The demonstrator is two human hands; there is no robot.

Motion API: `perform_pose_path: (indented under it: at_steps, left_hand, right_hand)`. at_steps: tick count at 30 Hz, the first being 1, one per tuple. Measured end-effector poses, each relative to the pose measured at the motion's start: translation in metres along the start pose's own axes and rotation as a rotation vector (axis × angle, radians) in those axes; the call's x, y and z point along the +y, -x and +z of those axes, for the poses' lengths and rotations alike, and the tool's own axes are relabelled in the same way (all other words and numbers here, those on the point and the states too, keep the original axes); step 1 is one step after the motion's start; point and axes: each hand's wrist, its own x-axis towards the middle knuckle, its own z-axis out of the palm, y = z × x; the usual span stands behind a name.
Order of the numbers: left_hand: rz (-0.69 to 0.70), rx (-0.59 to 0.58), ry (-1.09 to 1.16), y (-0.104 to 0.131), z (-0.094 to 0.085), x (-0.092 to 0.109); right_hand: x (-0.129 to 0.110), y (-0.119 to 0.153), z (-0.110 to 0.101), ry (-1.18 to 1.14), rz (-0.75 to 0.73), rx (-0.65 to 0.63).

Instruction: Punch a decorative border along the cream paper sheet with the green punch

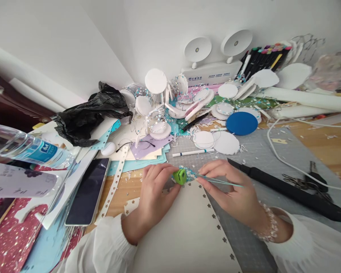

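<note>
My left hand (pixel 156 189) pinches a small green craft punch (pixel 180 176) between thumb and fingers. Just right of the punch, my right hand (pixel 230 185) pinches thin light-blue strands (pixel 221 182), whose left end carries a cluster of small blue and white bits (pixel 190 174) close beside the punch. Beneath both hands lies a cream paper sheet (pixel 184 231) with a row of flower-shaped holes along its right edge. Whether the cluster touches the punch is hard to tell.
A grey cutting mat (pixel 241 235) holds a black knife-like tool (pixel 290 189) and keys (pixel 315 178). Left are a phone (pixel 88 191), a water bottle (pixel 36 148) and a black bag (pixel 88 113). White discs (pixel 227 142), a blue disc (pixel 241 123) and markers (pixel 264 60) stand behind.
</note>
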Motion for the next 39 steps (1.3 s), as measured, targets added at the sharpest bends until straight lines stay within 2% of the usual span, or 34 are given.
perform_pose_path:
  at_steps: [4, 10, 12, 16, 20, 26, 30, 34, 36, 39]
  left_hand:
    - [-0.002, 0.012, 0.002, -0.001, -0.002, 0.003]
    - [-0.102, 0.028, 0.111, -0.001, -0.006, 0.005]
    - [-0.159, 0.044, 0.179, -0.001, -0.007, 0.005]
    - [-0.249, 0.06, 0.301, 0.0, -0.009, 0.005]
    - [-0.259, 0.062, 0.338, 0.0, -0.011, 0.006]
    - [-0.293, 0.078, 0.402, -0.002, -0.012, 0.006]
    - [-0.296, 0.085, 0.438, -0.002, -0.013, 0.005]
    - [-0.252, 0.037, 0.465, -0.001, -0.014, 0.005]
    - [-0.202, 0.024, 0.453, -0.001, -0.015, 0.006]
    - [-0.126, 0.034, 0.417, -0.002, -0.015, 0.009]
  right_hand:
    - [0.002, 0.0, 0.0, -0.018, 0.052, 0.014]
    - [0.012, 0.0, 0.0, 0.078, 0.151, -0.103]
    - [0.014, 0.0, 0.001, 0.0, 0.202, -0.108]
    - [0.019, 0.001, 0.005, -0.345, 0.323, -0.111]
    - [0.02, 0.004, 0.007, -0.411, 0.367, -0.145]
    - [0.018, -0.001, 0.001, -0.208, 0.273, -0.135]
    - [0.024, -0.006, -0.011, 0.229, 0.177, -0.105]
    - [0.038, -0.008, -0.017, 0.628, 0.148, -0.18]
    - [0.041, -0.008, -0.016, 0.712, 0.095, -0.175]
    - [0.031, -0.007, -0.013, 0.643, -0.053, -0.108]
